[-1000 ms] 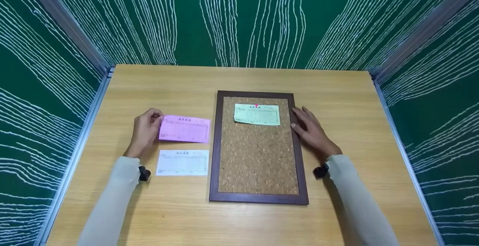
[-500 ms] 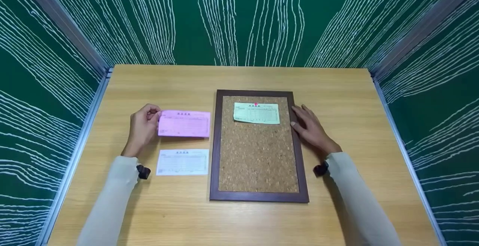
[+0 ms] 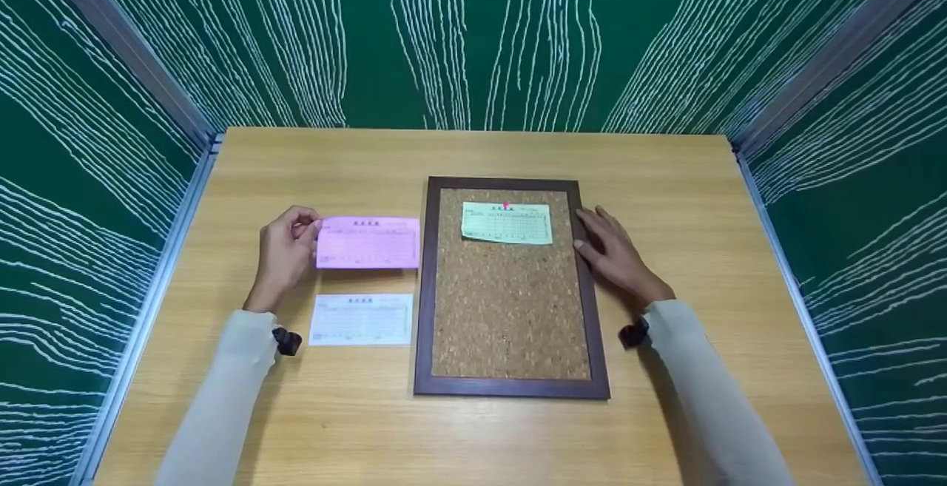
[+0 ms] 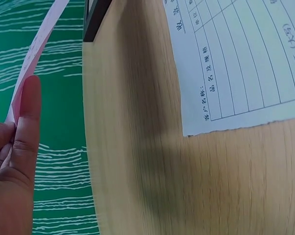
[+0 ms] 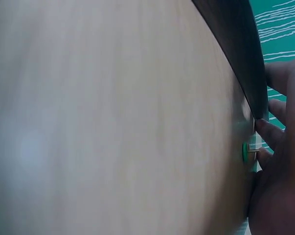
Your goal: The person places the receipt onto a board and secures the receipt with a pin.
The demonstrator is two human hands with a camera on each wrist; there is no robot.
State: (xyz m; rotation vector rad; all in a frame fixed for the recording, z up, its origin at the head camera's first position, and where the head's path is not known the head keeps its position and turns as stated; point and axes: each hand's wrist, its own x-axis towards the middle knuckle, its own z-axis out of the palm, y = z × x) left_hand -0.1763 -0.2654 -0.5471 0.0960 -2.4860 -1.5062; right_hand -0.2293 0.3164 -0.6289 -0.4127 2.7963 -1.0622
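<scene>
My left hand [image 3: 287, 253] pinches the left edge of a pink receipt slip [image 3: 368, 243] between thumb and fingers. Seen edge-on in the left wrist view, the slip [image 4: 34, 54] is raised above the table. Its right edge reaches the frame of a corkboard [image 3: 510, 308] in the head view. My right hand [image 3: 620, 258] rests relaxed against the board's right side, fingertips on the dark frame. Close to these fingers in the right wrist view is a green thumbtack [image 5: 245, 152], head towards the table. A green receipt slip [image 3: 507, 227] hangs on the cork under a red pushpin [image 3: 506, 205].
Below the pink slip lies a white receipt slip [image 3: 361, 320], flat on the wooden table [image 3: 355, 427]. Green walls with white lines [image 3: 651, 12] enclose the table at the back and both sides.
The pink slip has come up and away from me in my left hand, then shifted slightly right towards the board. My right hand has stayed at the frame.
</scene>
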